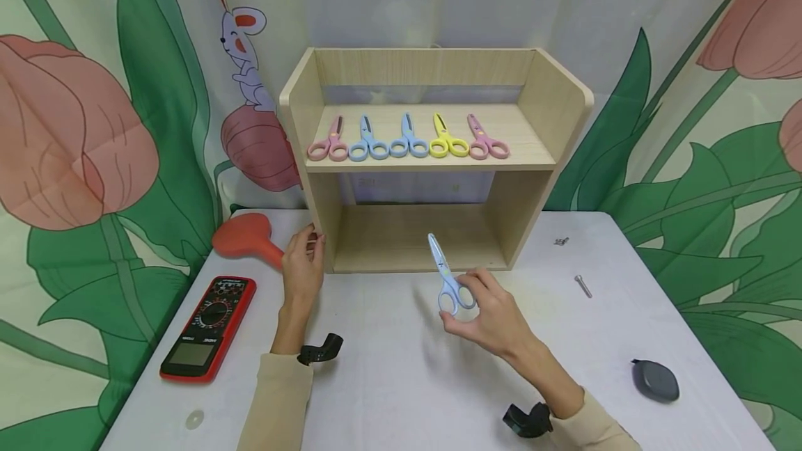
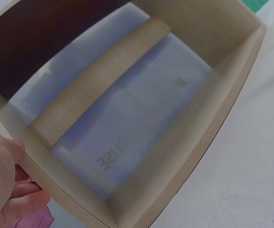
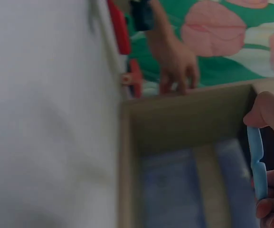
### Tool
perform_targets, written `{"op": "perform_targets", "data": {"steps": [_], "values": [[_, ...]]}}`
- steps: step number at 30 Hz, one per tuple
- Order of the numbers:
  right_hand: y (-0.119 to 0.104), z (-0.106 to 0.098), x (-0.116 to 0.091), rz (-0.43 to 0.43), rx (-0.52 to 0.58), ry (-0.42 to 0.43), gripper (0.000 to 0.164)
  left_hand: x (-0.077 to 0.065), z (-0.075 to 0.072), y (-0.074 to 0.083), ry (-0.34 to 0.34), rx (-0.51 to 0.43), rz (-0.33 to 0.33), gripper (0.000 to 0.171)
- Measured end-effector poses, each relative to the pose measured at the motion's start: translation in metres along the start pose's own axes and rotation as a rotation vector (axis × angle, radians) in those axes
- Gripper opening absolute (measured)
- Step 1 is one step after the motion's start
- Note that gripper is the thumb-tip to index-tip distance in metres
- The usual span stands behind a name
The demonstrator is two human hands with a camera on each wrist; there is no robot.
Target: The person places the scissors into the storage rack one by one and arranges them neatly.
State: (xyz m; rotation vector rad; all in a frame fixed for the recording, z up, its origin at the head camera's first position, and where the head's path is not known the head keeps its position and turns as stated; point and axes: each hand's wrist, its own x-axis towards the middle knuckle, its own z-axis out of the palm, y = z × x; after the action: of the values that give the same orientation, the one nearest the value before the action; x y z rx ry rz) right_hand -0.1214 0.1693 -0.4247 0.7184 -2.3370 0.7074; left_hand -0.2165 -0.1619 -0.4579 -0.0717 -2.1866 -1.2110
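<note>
My right hand pinches a pair of light blue children's scissors by the handle loops. The blades point up and away, in front of the shelf's lower opening. In the right wrist view the scissors show edge-on between thumb and fingers. At the left side panel of the pale wooden shelf, my left hand touches the front edge with loosely bent fingers. On the upper board several scissors lie in a row, blades to the back: pink, two blue, yellow and another pink.
A red paddle-like object lies left of the shelf, with a red-and-black multimeter nearer. At right are a bolt, small metal pieces and a dark rounded case. A small pale disc lies front left.
</note>
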Motion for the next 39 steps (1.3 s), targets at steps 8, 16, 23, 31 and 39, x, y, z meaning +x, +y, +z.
{"op": "perform_targets", "data": {"steps": [8,16,23,31,39], "values": [[0.000,-0.045,0.039,0.027,-0.026,0.163,0.051,0.001,0.001,-0.001,0.022,-0.006,0.016,0.033],[0.014,-0.086,0.081,0.183,-0.116,0.273,0.053,0.000,0.000,0.000,0.020,0.002,0.013,0.034],[0.029,-0.107,0.114,0.363,-0.179,0.188,0.058,0.000,0.000,-0.001,0.019,0.006,0.012,0.033],[0.039,-0.108,0.135,0.368,-0.215,0.185,0.050,-0.001,0.001,-0.002,0.020,0.004,0.012,0.033],[0.050,-0.100,0.146,0.346,-0.259,0.176,0.039,0.000,0.000,-0.002,0.009,0.001,0.004,0.033]]}}
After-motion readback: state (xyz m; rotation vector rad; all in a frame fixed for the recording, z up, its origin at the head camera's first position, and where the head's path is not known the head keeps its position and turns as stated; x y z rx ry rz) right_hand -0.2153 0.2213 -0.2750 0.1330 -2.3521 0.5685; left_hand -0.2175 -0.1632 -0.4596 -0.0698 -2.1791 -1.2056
